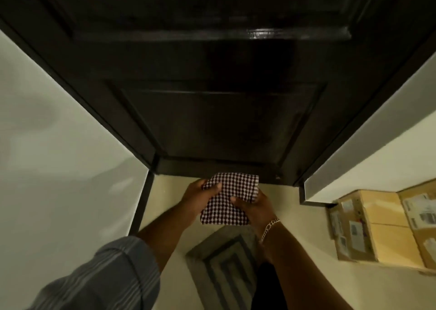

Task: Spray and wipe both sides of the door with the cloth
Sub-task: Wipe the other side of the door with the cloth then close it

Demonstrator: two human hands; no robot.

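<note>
A dark panelled door [212,68] stands shut straight ahead and fills the upper view. In front of its bottom edge I hold a folded red-and-white checked cloth [230,198] with both hands. My left hand [200,194] grips the cloth's left edge, thumb on top. My right hand [253,207] grips its right side from below, thumb pressed on the fabric; a chain bracelet sits on that wrist. No spray bottle is in view.
Pale walls [59,144] flank the door on both sides. Cardboard boxes [382,224] with labels are stacked on the floor at the right. A grey patterned mat [224,262] lies on the cream floor under my arms.
</note>
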